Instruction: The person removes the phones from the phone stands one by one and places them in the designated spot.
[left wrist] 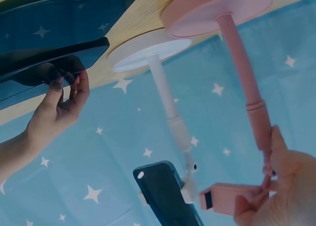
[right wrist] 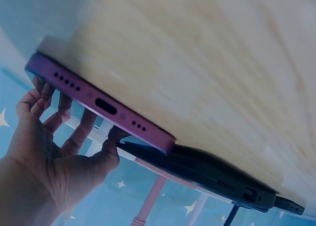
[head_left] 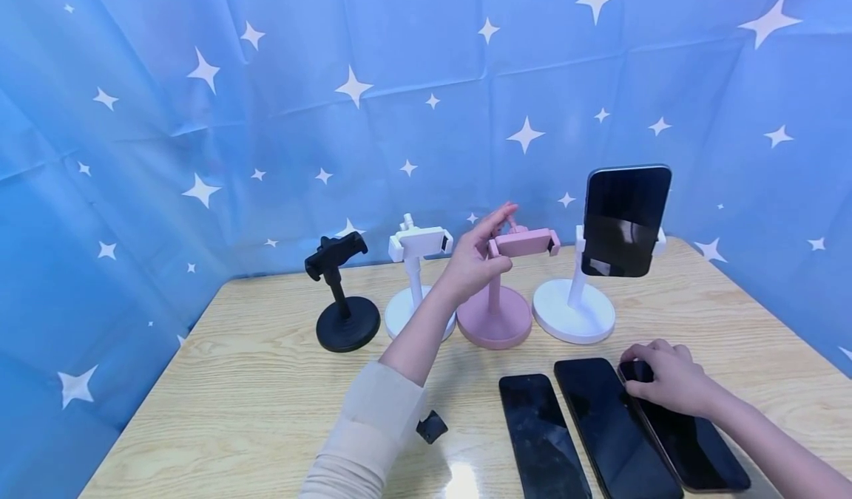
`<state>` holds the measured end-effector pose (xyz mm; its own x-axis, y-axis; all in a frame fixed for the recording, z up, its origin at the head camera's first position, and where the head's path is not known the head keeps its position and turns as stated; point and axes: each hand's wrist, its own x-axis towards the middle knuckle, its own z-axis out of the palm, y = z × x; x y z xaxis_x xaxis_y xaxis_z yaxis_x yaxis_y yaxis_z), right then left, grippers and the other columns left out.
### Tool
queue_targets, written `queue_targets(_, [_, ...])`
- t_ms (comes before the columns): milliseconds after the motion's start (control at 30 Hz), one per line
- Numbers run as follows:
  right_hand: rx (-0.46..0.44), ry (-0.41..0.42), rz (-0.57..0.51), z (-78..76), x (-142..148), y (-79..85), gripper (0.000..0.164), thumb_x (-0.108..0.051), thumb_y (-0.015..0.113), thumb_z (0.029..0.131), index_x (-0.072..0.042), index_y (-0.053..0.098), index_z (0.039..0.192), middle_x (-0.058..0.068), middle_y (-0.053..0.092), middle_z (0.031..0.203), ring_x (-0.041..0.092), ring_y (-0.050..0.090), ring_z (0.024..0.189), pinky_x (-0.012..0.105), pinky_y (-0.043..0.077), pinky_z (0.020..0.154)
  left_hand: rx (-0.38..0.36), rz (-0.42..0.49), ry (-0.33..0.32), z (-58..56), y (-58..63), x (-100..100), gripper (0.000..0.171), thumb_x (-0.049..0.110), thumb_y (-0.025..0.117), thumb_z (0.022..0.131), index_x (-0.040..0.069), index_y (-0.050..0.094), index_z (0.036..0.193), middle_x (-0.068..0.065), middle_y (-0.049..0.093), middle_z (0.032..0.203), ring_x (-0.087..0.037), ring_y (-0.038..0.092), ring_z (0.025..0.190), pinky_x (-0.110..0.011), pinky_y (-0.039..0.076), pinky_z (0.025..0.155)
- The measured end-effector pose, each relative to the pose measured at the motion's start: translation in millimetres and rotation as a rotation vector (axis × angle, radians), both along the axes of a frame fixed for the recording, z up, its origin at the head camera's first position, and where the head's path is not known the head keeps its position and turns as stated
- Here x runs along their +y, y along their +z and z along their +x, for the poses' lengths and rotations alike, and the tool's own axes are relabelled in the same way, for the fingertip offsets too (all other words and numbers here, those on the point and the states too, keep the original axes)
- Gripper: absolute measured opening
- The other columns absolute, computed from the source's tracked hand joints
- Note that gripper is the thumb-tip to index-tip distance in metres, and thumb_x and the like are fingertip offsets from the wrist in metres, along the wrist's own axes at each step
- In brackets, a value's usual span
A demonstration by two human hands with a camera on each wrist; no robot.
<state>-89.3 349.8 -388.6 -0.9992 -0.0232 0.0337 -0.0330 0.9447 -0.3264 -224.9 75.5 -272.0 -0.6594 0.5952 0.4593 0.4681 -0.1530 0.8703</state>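
Observation:
My left hand (head_left: 474,262) is at the clamp of a pink phone stand (head_left: 494,318), fingers behind it and thumb in front. In the left wrist view the pink clamp (left wrist: 232,196) sits between that hand's thumb and fingers. At the right, my right hand (head_left: 668,377) grips the far end of a black-screened phone (head_left: 699,447) lying on the table. Its fingers and thumb reach over the phone's two long edges. The right wrist view shows this phone's purplish bottom edge (right wrist: 106,105), with the port facing the camera.
Left of the pink stand are a white stand (head_left: 416,299) and a black stand (head_left: 347,325). Another white stand (head_left: 574,314) holds an upright phone (head_left: 626,218). Two more phones, one left (head_left: 542,440) and one middle (head_left: 615,425), lie face up. A small black piece (head_left: 432,426) lies near the left sleeve.

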Motion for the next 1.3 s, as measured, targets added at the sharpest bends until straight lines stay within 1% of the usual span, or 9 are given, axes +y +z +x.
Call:
queue_targets(167, [0.014,0.01,0.001,0.9,0.4,-1.1,0.035,-0.022,0.072,0.071,-0.005,0.062,0.1,0.02,0.054,0.097,0.04,0.044,0.083,0.044,0.039,0.056,-0.024,0.058,0.025,-3.5,-9.5,2.7,0.07,-0.016,0.052,0.072,0.005,0.039,0.138,-0.006,0.033,0.146,-0.017,0.035,0.13,-0.03,0.034,0.102])
queue_targets(300, [0.026,0.036,0.012,1.2,1.0,-2.1,0.034,-0.022,0.073,0.071,-0.005,0.063,0.099,0.018,0.055,0.097,0.038,0.046,0.085,0.046,0.039,0.06,-0.045,0.054,0.094,12.8,0.5,-2.3,0.065,-0.013,0.054,0.075,0.003,0.04,0.137,-0.011,0.037,0.143,-0.024,0.039,0.127,-0.038,0.035,0.102])
queue_targets(433, [0.055,0.076,0.033,0.6,-0.9,-3.6,0.033,-0.022,0.073,0.072,-0.004,0.064,0.098,0.012,0.057,0.093,0.031,0.049,0.086,0.047,0.035,0.068,-0.041,0.065,0.162,17.2,-1.6,-3.3,0.06,-0.011,0.056,0.076,0.001,0.044,0.133,-0.012,0.04,0.141,-0.026,0.042,0.125,-0.036,0.041,0.097])
queue_targets(533, [0.061,0.091,0.042,0.1,-2.2,-2.8,0.033,-0.021,0.073,0.072,-0.003,0.064,0.097,0.01,0.057,0.091,0.029,0.05,0.084,0.047,0.035,0.069,-0.042,0.075,0.176,10.4,-12.5,-2.3,0.061,-0.012,0.058,0.075,0.003,0.045,0.133,-0.01,0.04,0.14,-0.026,0.042,0.126,-0.037,0.043,0.095])
queue_targets(667, [0.002,0.05,0.035,0.5,-2.8,2.0,0.036,-0.023,0.071,0.074,-0.001,0.062,0.102,0.016,0.055,0.095,0.039,0.048,0.084,0.048,0.04,0.059,-0.054,0.046,0.214,0.9,-28.9,-3.3,0.065,-0.008,0.063,0.075,0.011,0.045,0.135,-0.005,0.043,0.137,-0.022,0.045,0.123,-0.043,0.043,0.093])
queue_targets(800, [0.002,0.004,0.025,1.9,-5.6,7.1,0.041,-0.024,0.069,0.077,0.002,0.06,0.107,0.024,0.052,0.103,0.05,0.043,0.088,0.051,0.041,0.052,-0.093,-0.014,0.257,2.0,-36.4,-6.3,0.064,-0.003,0.064,0.076,0.013,0.044,0.135,-0.004,0.047,0.133,-0.021,0.05,0.118,-0.04,0.046,0.091])
queue_targets(1067, [0.259,0.01,-0.018,0.5,-21.1,18.3,0.039,-0.015,0.07,0.075,0.007,0.06,0.106,0.032,0.051,0.105,0.054,0.04,0.094,0.059,0.041,0.058,-0.278,-0.25,0.323,12.3,-43.5,-2.2,0.052,0.01,0.064,0.083,0.009,0.047,0.131,-0.007,0.053,0.126,-0.024,0.057,0.108,-0.029,0.05,0.084])
queue_targets(1233, [0.38,-0.015,-0.065,-0.7,-31.8,31.7,0.034,-0.01,0.068,0.075,0.011,0.061,0.101,0.034,0.055,0.101,0.048,0.047,0.088,0.057,0.04,0.066,-0.308,-0.388,0.288,23.5,-47.1,5.2,0.043,0.013,0.063,0.083,0.007,0.055,0.125,-0.007,0.057,0.123,-0.022,0.055,0.11,-0.029,0.047,0.087])
queue_targets(1300, [0.4,-0.065,-0.102,0.2,-35.3,37.8,0.033,-0.011,0.066,0.078,0.012,0.06,0.101,0.028,0.06,0.084,0.039,0.052,0.072,0.049,0.043,0.061,-0.343,-0.419,0.232,30.2,-46.6,11.6,0.043,0.013,0.062,0.084,0.007,0.054,0.126,-0.009,0.058,0.12,-0.022,0.056,0.108,-0.028,0.048,0.085])
